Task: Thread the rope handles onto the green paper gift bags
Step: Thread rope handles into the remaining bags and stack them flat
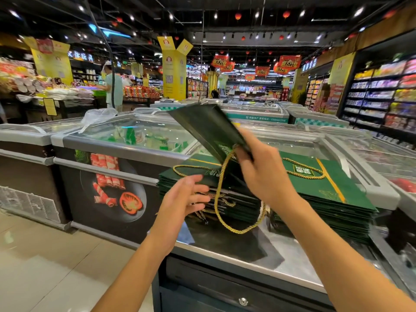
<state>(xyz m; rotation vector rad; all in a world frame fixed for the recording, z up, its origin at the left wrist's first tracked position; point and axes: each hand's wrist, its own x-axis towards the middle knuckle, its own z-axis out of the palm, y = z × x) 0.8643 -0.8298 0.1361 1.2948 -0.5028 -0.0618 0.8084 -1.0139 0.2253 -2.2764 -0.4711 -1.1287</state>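
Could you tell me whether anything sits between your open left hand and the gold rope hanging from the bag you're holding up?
Nothing visible does: the left hand is open beside the hanging rope loop, with only air between.

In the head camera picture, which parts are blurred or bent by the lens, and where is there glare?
Head view: the wide lens bends the shelves at the right edge; the lifted green bag and right hand show slight motion blur; ceiling lamps reflect as glare on the freezer lid; far aisles look soft.
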